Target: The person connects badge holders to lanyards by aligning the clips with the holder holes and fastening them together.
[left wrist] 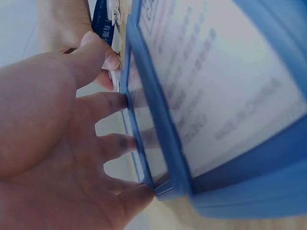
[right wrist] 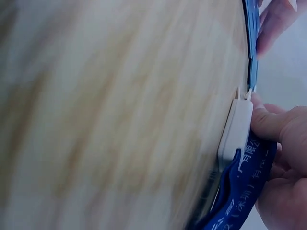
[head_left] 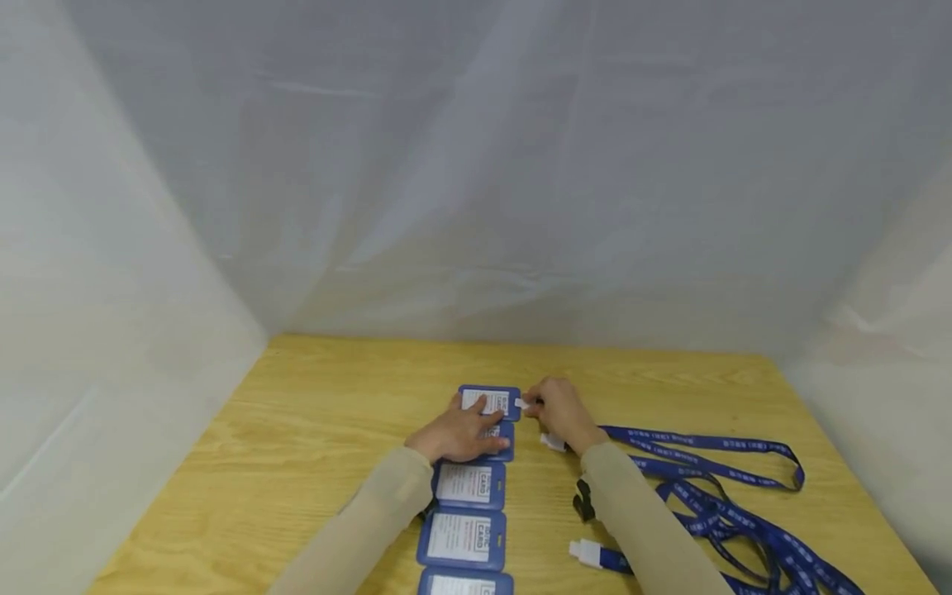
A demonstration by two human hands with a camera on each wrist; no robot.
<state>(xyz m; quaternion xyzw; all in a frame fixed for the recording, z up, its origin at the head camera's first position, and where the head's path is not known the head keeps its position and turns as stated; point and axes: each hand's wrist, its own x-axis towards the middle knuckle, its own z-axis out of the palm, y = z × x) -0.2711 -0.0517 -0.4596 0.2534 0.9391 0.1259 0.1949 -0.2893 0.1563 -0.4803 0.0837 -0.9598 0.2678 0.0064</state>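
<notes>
Blue badge holders with white cards lie in a column on the wooden table. On the farthest badge holder (head_left: 470, 397) and the one below it (head_left: 507, 432), my left hand (head_left: 463, 433) rests with its fingers spread and straight. At the slotted right end of the farthest holder, my right hand (head_left: 559, 406) pinches a small white clip (head_left: 521, 403) between thumb and fingertips. Whether the clip passes through the slot cannot be made out. Beside that hand, in the right wrist view, are a white buckle (right wrist: 236, 127) and a blue printed lanyard strap (right wrist: 254, 163).
Nearer badge holders (head_left: 470, 484) continue the column toward me. Several blue lanyards (head_left: 773, 529) lie looped and tangled at the right. Another white clip (head_left: 586, 553) and a black buckle (head_left: 583, 501) lie near my right forearm. Pale sheeting (head_left: 521, 207) surrounds the table (head_left: 335, 388).
</notes>
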